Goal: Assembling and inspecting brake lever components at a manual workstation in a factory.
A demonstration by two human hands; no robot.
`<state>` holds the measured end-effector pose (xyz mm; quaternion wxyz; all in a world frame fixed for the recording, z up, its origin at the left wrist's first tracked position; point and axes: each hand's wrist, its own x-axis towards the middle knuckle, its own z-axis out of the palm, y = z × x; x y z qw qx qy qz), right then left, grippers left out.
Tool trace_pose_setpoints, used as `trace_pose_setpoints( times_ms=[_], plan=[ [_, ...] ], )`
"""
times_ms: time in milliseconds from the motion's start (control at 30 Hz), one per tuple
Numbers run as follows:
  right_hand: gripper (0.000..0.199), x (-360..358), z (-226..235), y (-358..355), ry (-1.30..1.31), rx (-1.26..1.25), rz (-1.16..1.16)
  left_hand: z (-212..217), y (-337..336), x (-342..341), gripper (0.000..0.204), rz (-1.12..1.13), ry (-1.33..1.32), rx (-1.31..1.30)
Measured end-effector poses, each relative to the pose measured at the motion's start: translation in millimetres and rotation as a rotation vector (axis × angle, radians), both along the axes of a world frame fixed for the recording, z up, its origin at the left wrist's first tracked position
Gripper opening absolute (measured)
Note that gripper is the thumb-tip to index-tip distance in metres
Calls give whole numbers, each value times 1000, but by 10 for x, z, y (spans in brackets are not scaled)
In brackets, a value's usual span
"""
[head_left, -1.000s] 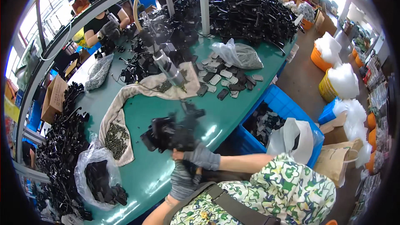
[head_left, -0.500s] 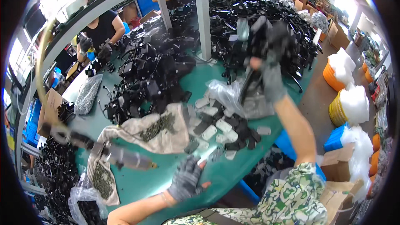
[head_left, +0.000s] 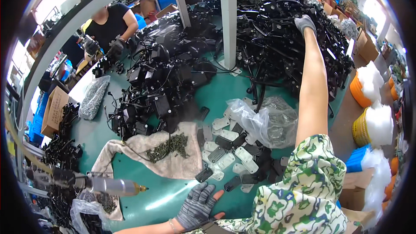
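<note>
My left hand (head_left: 197, 206), in a grey striped glove with bare thumb and fingertip, lies open on the green tabletop, fingers stretched. Just past its fingertips lies a scatter of small flat plates (head_left: 226, 160), some pale and some black. My right hand (head_left: 306, 23), gloved in grey, reaches far out onto a high heap of black corded parts (head_left: 271, 39). Its fingers bend down into the heap, so I cannot tell whether they grip a piece. Below that arm sits a clear plastic bag (head_left: 277, 123), next to the plates.
A power screwdriver (head_left: 115, 186) hangs at the left. Small screws (head_left: 168, 148) lie on a beige cloth (head_left: 186, 167). A grey frame post (head_left: 229, 26) stands between heaps of black parts. Across the table, a person in black (head_left: 110, 28) works with gloved hands.
My right hand has moved farther away, up onto the far heap, and the arm is now stretched out. My left hand stays near the plates. The whole view has shifted somewhat.
</note>
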<state>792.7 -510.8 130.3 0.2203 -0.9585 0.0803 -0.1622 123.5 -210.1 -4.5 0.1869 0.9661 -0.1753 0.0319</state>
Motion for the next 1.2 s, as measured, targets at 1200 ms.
trace_pose_setpoints(
  times_ms=[1200],
  plan=[
    [17,-7627,-512,3631,68,-96,1853,1284,5436,-3108,81,1283,469,481]
  ],
)
